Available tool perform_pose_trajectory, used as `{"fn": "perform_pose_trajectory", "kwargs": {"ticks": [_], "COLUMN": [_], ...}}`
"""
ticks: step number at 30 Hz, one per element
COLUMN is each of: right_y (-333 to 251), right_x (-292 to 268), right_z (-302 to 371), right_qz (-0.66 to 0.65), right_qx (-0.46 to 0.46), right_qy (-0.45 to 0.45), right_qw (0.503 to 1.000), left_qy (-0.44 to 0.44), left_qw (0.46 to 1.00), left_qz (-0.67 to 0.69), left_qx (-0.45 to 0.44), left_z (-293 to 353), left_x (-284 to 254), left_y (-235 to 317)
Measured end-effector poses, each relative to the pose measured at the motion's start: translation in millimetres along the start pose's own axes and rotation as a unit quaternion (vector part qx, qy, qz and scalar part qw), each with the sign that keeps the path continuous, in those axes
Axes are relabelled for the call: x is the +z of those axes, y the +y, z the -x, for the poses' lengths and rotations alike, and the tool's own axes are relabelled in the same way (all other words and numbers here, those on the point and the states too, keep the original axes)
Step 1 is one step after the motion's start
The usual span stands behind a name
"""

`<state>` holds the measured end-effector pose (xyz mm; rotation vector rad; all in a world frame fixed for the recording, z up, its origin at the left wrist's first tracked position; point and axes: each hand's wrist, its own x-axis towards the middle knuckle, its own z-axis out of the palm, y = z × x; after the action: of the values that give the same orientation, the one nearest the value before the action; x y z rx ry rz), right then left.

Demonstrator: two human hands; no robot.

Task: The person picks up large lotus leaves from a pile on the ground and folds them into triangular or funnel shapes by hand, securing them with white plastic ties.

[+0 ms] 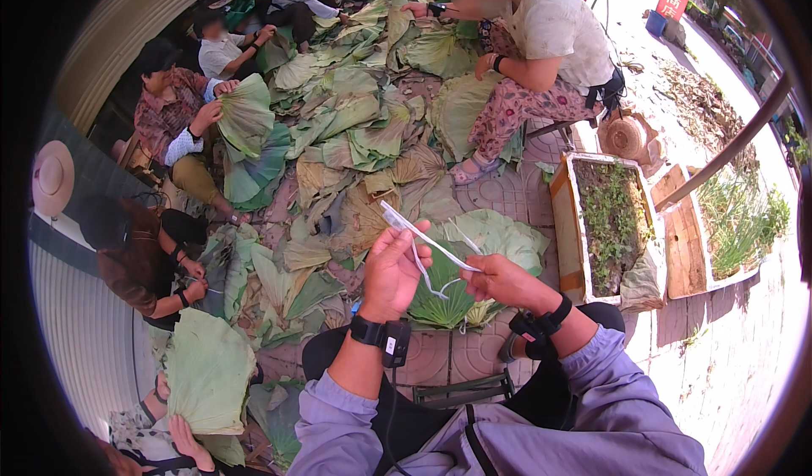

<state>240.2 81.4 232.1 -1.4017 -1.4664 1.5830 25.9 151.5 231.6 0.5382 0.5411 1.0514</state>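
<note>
A thin white strip (441, 249), which looks like flat plastic tying cord, is stretched between my two hands. My left hand (392, 275) pinches it between thumb and fingers, and a folded end sticks up past the fingertips. My right hand (501, 280) has its fingers closed on the other part of the strip. A loose tail of it dangles between the hands. Beneath them, in front of my knees, lies a stack of large green lotus leaves (440, 303), partly hidden by my hands. Both wrists wear dark bands with small devices.
Dried lotus leaves (355, 125) cover much of the paved ground ahead. Several people sit around them; one at the left holds up a fanned leaf (245, 117). A nearby person holds a broad leaf (207, 370). Planter boxes (568, 248) stand at the right, beside a straw hat (624, 136).
</note>
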Motion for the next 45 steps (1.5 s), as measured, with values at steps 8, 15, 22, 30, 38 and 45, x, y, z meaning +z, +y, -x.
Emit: {"fn": "perform_pose_trajectory", "kwargs": {"ticks": [8,15,22,30,38,45], "right_y": [12,6,-19,-22,-2,-6], "right_x": [-7,-18,-14,-15,-7,-6], "right_z": [-1,0,1,8,-4,-4], "right_qz": [0.019,0.073,-0.163,-0.200,-0.048,-0.008], "right_qx": [0.042,-0.070,-0.043,-0.088,-0.140,-0.114], "right_qy": [-0.046,-0.047,-0.025,0.068,0.139,0.161], "right_qw": [0.998,0.994,0.985,0.974,0.979,0.980], "left_qy": [-0.053,-0.079,-0.114,-0.005,-0.042,-0.065], "left_qw": [0.995,0.997,0.989,0.988,0.973,0.961], "left_qz": [0.077,0.013,-0.048,-0.139,-0.213,-0.260], "left_qx": [0.042,0.003,-0.077,-0.069,-0.072,-0.065], "left_z": [1,6,12,9,12,14], "left_x": [-1,3,14,7,15,16], "left_y": [16,13,-2,-9,-17,-21]}}
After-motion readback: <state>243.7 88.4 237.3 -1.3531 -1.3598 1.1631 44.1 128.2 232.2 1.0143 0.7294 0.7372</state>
